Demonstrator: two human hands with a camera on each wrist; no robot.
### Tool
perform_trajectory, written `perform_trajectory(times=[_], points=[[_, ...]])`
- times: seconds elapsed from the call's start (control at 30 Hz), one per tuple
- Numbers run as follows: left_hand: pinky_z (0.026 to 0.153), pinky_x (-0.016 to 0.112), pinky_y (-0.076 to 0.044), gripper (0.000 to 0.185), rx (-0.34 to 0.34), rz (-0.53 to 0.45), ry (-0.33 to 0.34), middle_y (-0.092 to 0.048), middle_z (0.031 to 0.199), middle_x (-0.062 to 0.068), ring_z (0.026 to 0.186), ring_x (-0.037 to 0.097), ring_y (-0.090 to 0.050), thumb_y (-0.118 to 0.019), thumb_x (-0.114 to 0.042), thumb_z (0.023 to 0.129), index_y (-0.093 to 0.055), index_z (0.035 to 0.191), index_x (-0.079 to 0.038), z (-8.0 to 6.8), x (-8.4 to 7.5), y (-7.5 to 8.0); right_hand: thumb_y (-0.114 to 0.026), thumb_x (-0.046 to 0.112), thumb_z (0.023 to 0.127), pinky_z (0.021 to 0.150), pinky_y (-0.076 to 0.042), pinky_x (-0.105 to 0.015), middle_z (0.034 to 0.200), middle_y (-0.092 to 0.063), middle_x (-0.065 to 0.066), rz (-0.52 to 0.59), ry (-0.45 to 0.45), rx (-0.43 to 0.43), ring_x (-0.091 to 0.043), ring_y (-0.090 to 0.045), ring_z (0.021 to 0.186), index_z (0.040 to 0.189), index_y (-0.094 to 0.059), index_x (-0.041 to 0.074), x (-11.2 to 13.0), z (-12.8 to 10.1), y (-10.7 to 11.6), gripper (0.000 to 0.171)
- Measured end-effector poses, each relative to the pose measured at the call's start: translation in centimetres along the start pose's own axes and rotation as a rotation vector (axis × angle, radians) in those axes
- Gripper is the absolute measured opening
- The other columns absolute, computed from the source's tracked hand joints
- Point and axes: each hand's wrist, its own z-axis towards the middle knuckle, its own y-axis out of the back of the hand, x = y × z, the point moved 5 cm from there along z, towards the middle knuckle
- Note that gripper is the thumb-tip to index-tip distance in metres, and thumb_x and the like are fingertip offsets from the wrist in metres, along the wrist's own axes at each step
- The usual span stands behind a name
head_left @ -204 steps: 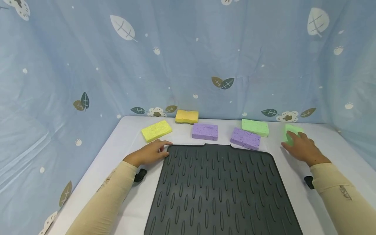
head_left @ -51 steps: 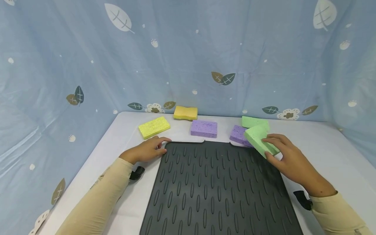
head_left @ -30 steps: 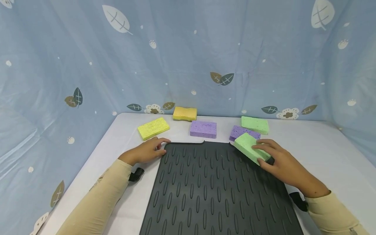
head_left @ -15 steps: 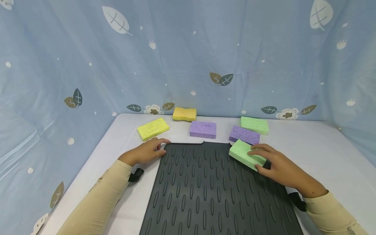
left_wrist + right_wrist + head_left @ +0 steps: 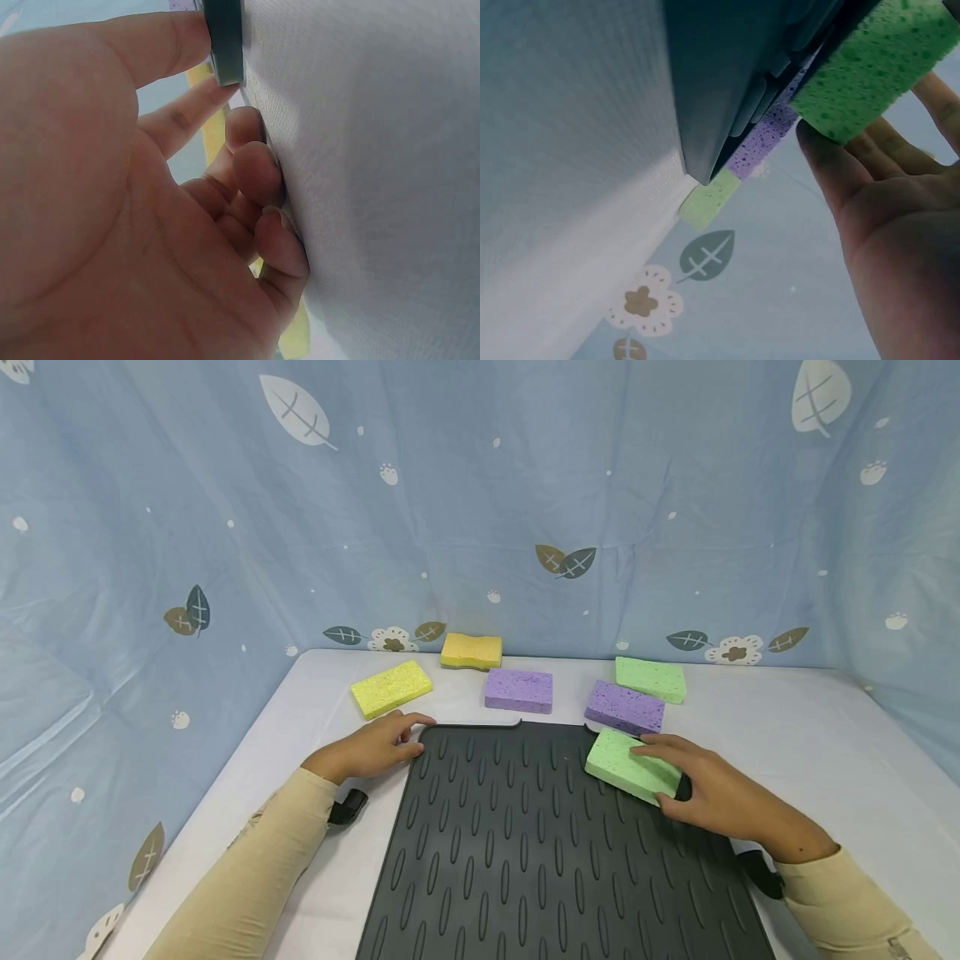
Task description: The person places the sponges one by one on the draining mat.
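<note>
My right hand [image 5: 723,789] pinches a light green sponge [image 5: 628,767] between thumb and fingers, over the top right corner of a dark grey ribbed silicone drying mat [image 5: 536,852]. In the right wrist view the green sponge [image 5: 881,75] sits close over the mat's ridged face. At the mat's top left corner, my left hand [image 5: 371,747] holds the edge with thumb and index finger. The left wrist view shows the thumb against the mat's edge [image 5: 226,45], while the other fingers curl onto the white cloth.
Behind the mat lie two purple sponges [image 5: 519,691], [image 5: 624,707] as separate pieces, a second green sponge [image 5: 651,679], a bright yellow sponge [image 5: 392,689] and a wavy yellow sponge [image 5: 471,652]. A blue patterned curtain [image 5: 465,510] borders the white table [image 5: 795,718].
My right hand took the green sponge from the far right and carried it left, then lowered it toward the mat's top right corner. The left hand stayed at its corner.
</note>
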Motion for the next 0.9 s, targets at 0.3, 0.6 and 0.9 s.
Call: perform_trajectory(times=[0.3, 0.6, 0.9], points=[[0.072, 0.033, -0.039, 0.044, 0.004, -0.003, 0.009, -0.049, 0.097, 0.006, 0.084, 0.018, -0.047, -0.058, -0.025, 0.102, -0.05, 0.145, -0.023, -0.1, -0.13, 0.07, -0.072, 0.009, 0.084, 0.095, -0.046, -0.061, 0.146, -0.05, -0.02, 0.018, -0.039, 0.051, -0.045, -0.047, 0.133, 0.137, -0.061, 0.019, -0.21, -0.23, -0.04, 0.055], [0.073, 0.034, -0.04, 0.044, 0.001, 0.006, 0.007, -0.049, 0.097, 0.006, 0.085, 0.019, -0.048, -0.058, -0.025, 0.102, -0.05, 0.145, -0.022, -0.15, -0.23, 0.08, -0.066, 0.001, 0.085, 0.096, -0.044, -0.058, 0.151, -0.045, -0.016, 0.037, -0.007, 0.068, -0.042, -0.043, 0.137, 0.144, -0.052, 0.019, -0.02, -0.1, -0.2, 0.063], [0.074, 0.034, -0.039, 0.044, 0.007, 0.007, 0.011, -0.049, 0.099, 0.006, 0.086, 0.019, -0.048, -0.057, -0.026, 0.103, -0.049, 0.146, -0.023, -0.04, -0.12, 0.03, -0.063, -0.005, 0.085, 0.063, -0.04, -0.021, 0.154, -0.043, -0.016, 0.092, 0.013, 0.075, -0.021, -0.046, 0.111, 0.144, -0.054, 0.018, -0.16, -0.05, -0.47, 0.063]])
